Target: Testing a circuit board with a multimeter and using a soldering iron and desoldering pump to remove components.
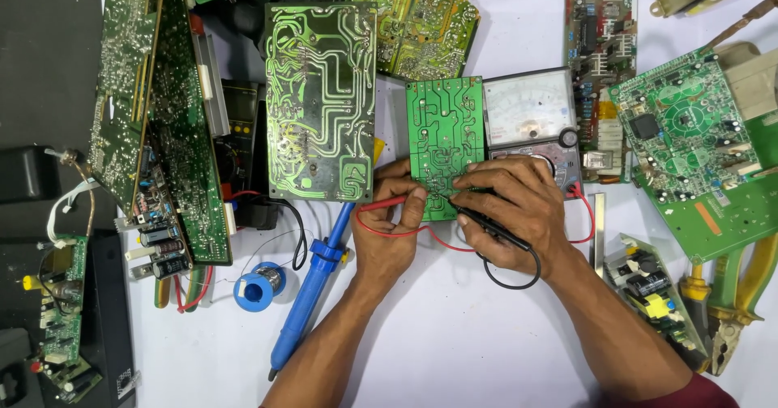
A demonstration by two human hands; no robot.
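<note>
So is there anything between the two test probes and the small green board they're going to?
Nothing visible does. The left hand holds the red probe and the right hand the black probe, both tips already at the lower edge of the small green board. The exact contact points are hidden by the fingers.

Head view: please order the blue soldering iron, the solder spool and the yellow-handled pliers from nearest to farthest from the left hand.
From the left hand:
1. Blue soldering iron, just to its left, beside the wrist.
2. Solder spool, further left, beyond the iron.
3. Yellow-handled pliers, far across at the right edge of the table.
</note>
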